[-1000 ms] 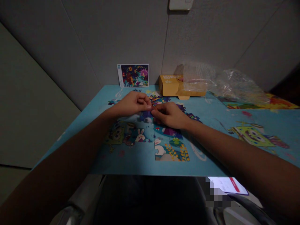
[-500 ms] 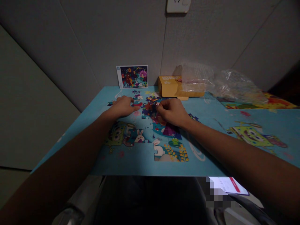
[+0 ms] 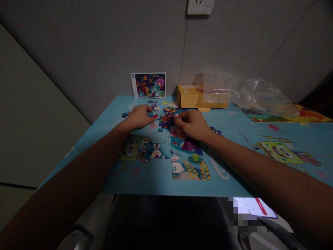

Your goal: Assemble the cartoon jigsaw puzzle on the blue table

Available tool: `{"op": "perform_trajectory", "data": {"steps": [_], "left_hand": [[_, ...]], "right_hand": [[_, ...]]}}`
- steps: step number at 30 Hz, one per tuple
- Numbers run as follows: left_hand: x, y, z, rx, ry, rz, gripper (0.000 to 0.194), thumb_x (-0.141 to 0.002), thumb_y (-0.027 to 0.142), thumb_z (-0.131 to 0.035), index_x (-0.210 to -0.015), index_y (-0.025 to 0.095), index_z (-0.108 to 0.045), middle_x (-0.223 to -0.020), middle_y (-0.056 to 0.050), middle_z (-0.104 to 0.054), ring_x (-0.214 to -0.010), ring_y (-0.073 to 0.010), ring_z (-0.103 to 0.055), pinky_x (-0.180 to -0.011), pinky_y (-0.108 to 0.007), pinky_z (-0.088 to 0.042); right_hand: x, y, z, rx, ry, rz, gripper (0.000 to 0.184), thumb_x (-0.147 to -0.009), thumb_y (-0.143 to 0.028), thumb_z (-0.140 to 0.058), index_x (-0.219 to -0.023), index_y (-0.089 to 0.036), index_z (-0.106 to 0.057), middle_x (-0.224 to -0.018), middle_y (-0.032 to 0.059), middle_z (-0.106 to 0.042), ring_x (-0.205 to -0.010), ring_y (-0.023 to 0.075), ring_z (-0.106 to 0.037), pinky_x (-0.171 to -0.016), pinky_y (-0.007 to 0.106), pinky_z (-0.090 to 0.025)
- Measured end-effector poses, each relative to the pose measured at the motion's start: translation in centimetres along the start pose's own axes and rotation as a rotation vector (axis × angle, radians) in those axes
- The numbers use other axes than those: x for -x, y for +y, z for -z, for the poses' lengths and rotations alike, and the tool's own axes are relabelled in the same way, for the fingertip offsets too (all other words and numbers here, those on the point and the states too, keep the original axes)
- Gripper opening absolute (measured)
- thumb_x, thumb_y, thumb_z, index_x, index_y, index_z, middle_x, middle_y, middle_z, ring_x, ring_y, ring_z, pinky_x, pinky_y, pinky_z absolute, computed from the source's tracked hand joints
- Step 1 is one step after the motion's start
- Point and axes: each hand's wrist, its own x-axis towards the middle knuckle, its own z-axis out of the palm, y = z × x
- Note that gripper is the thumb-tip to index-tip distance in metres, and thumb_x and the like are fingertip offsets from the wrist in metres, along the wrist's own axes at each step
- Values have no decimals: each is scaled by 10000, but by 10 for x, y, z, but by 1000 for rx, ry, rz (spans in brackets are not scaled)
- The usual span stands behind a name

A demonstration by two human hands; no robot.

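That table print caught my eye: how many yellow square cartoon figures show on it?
2: the left yellow figure, beside the rabbit piece, and the right yellow figure, nearer the viewer than the plastic bag. Others may be hidden.

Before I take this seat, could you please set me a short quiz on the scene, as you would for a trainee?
1. What stands by the wall, left of the box? A: phone; B: card; C: plastic bag.
2. True or false: the right hand is over the puzzle.
3. Fill in: left of the yellow plants, the puzzle shows a white ____.

Key: 1 B; 2 true; 3 rabbit.
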Motion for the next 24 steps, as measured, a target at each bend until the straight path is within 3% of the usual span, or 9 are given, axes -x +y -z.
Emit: {"op": "perform_trajectory", "data": {"steps": [3,7,10,12,13,14,17,20,24], "left_hand": [[0,1,-3,-21,36,-31,543,-747,355,-685,-1251,172,-596,-1271,-122,-635,-1163,-294,-574,-981,-375,-430],[0,3,-2,-2,26,-28,508,-779,382,-658,-1241,179,-602,-1184,-111,-671,-1080,-282,-611,-920,-379,-455],[-4,-8,4,-42,171,107,428,-839,388,-580,-1231,218,-615,-1228,-113,-641,-1167,-316,-544,-946,-445,-429],[-10,-24,9,-142,281,255,496,-830,457,-588,-1272,233,-594,-1361,-136,-547,-1290,-382,-413,-978,-511,-380],[-13,-33,11,-178,250,322,599,-794,530,-616,-1300,212,-573,-1398,-152,-513,-1315,-415,-364,-984,-527,-365],[-15,-42,12,-203,144,365,698,-762,605,-628,-1307,173,-565,-1418,-172,-490,-1314,-437,-352,-987,-524,-360],[-21,-57,14,-239,85,376,732,-737,691,-597,-1209,133,-644,-1374,-225,-522,-1265,-439,-435,-986,-511,-386],[-21,-53,17,-317,18,307,767,-756,739,-535,-1193,120,-657,-1328,-229,-571,-1240,-414,-489,-993,-468,-407],[-16,-38,25,-388,-138,199,699,-755,657,-615,-1196,117,-658,-1270,-204,-629,-1174,-385,-560,-954,-421,-448]], "right_hand": [[0,-1,0,-1,1,8,304,-784,-239,-498,-486,-178,-514,-411,-21,-452,-423,91,-389,-497,267,-284],[0,-1,-1,-2,0,1,304,-779,-235,-501,-479,-182,-498,-405,-23,-440,-416,88,-367,-480,273,-257],[0,-1,-1,16,13,10,298,-766,-229,-513,-473,-184,-487,-406,-28,-423,-424,86,-352,-488,278,-251],[-1,-1,-1,26,16,15,292,-759,-221,-513,-471,-183,-488,-409,-29,-417,-430,86,-350,-497,279,-252],[-1,-1,-1,25,12,13,288,-758,-219,-508,-473,-182,-492,-411,-29,-419,-432,87,-352,-500,279,-253],[-1,-1,-1,22,6,12,285,-760,-219,-502,-477,-181,-496,-413,-28,-422,-432,87,-356,-502,278,-253],[-1,-1,0,30,6,16,283,-763,-230,-495,-485,-178,-500,-423,-30,-424,-438,88,-376,-508,274,-255],[-1,-1,-1,45,14,24,296,-770,-242,-493,-481,-176,-499,-426,-26,-427,-442,90,-388,-513,275,-252],[-1,0,-1,40,2,16,303,-775,-257,-488,-484,-177,-506,-429,-17,-447,-440,93,-399,-507,275,-254]]}}
